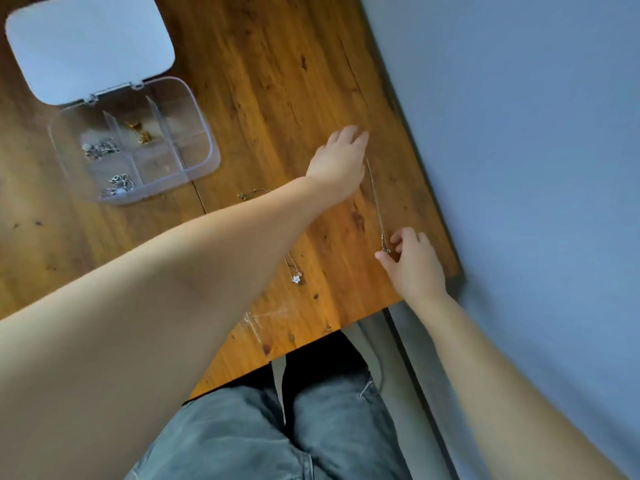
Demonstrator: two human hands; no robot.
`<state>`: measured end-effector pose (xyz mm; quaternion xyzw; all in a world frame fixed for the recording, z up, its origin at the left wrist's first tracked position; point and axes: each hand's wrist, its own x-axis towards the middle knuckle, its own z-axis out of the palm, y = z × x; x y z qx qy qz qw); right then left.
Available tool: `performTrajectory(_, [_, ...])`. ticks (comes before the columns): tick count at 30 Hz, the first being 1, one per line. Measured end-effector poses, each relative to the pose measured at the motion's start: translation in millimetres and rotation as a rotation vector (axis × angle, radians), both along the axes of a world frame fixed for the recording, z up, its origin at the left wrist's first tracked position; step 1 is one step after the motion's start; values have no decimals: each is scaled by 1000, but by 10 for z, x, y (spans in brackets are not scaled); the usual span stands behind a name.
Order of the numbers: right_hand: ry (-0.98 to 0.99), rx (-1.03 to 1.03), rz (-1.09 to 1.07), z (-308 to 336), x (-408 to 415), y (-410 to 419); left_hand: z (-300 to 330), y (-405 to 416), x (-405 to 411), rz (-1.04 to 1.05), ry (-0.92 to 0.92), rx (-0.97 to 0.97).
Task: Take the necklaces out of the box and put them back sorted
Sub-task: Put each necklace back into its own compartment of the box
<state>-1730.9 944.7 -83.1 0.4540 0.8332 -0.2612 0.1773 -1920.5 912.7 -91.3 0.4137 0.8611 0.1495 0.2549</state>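
Observation:
A clear plastic box [207,147] with dividers stands open at the upper left, its white lid [90,46] folded back. Silver pieces [100,148] and gold pieces [138,131] lie in its compartments. A thin silver chain [375,199] is stretched along the table's right side. My left hand [337,161] holds its far end, fingers curled down. My right hand [414,261] pinches its near end at the clasp. A necklace with a white flower pendant [296,278] lies on the wood below my left forearm. Another small chain [251,194] peeks out beside that forearm.
The wooden table [263,84] ends at a right edge next to a blue-grey wall [519,133], and at a near edge above my jeans-clad legs [277,438]. Scratch marks [263,318] show near the front edge.

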Motion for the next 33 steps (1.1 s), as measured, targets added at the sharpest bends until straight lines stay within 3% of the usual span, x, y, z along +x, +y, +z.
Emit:
performTrajectory(6, [111,26,75,-65,40,-9,-101,72,-69,-130,262,0])
performTrajectory(10, [101,-42,54,-37,29,53,-69,57,-67,-178,294,-47])
performTrajectory(12, [149,-120,-38,19,-17,105,-47,4,-84,-98,156,34])
performTrajectory(15, [273,-246,-160,181,-197,151,176,-121,-125,242,-162,282])
performTrajectory(18, [390,-327,-176,335,-498,106,552,-291,-248,591,-606,563])
performTrajectory(21, [503,-412,-172,476,-877,-45,918,-624,-502,727,-982,800])
performTrajectory(26, [584,-491,-56,602,-1566,-475,1191,-1381,-1011,988,-1122,1004])
performTrajectory(33, [570,-448,233,579,-2330,-1203,1133,-2433,-1425,1250,-1106,1195])
